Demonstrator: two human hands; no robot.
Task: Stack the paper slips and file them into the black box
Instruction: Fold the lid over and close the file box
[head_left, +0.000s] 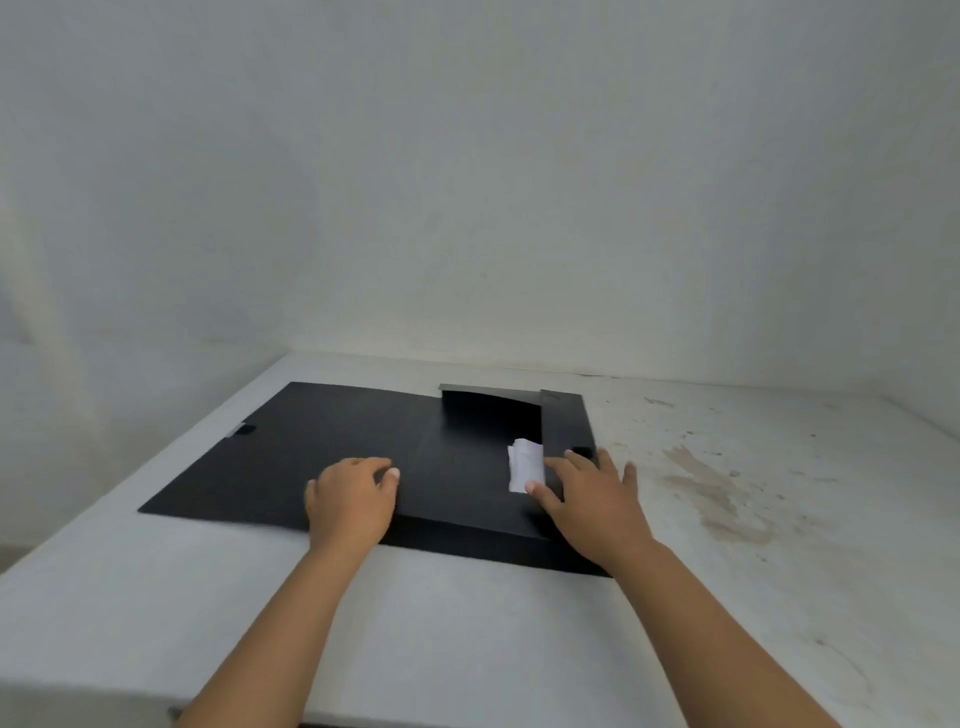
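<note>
1. Wall (467, 182): plain and pale, it rises directly behind the far edge of the table, closing off all room beyond the black box on that side.
2. Table (779, 597): white top. Its left edge runs diagonally just outside the box's left flap; its near edge lies well short of the box, with a broad bare strip between. To the right of the box the surface is open but stained with brownish marks.
3. Black box (452, 467): a flat file box lying opened out on the table. Its cover is spread flat to the left; a short flap stands upright at the far edge, and a side flap lies along the right edge.
4. Right hand (592, 499): placed at the box's near right corner, fingers spread wide and flat, palm down, gripping nothing. The thumb tip touches the near end of the paper slips.
5. Left hand (350, 499): rests on the box's near edge, left of centre, fingers curled inward loosely. Nothing is visibly held in it.
6. Paper slips (525, 465): a small white stack inside the box, lying against the right side flap, nearer the front edge than the upright flap.
</note>
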